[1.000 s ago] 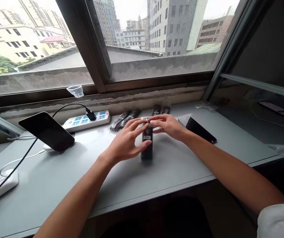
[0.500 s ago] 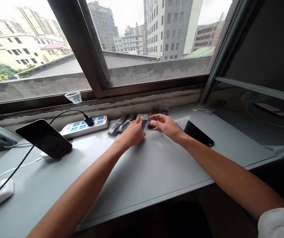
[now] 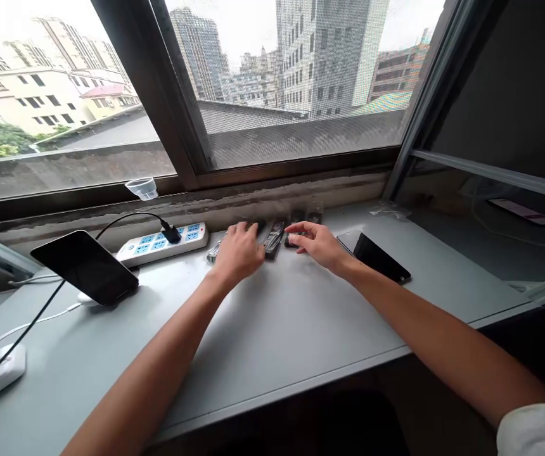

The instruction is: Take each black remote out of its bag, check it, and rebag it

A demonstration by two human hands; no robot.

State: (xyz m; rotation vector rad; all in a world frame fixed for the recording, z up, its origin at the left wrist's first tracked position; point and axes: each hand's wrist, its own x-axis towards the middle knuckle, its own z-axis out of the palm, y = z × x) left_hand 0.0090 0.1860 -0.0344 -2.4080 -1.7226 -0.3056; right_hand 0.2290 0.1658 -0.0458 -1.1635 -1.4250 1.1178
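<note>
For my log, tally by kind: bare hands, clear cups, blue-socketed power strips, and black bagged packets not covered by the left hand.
Hands (left hand, right hand): 2
Black bagged packets: 3
Clear cup: 1
Blue-socketed power strip: 1
Total: 7

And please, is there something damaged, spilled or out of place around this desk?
Two things: the wall strip under the window frame is rough and patchy, so it looks damaged; and the clear plastic cup by the frame appears tilted, an odd perch, though its support is unclear. I see no spill.
</note>
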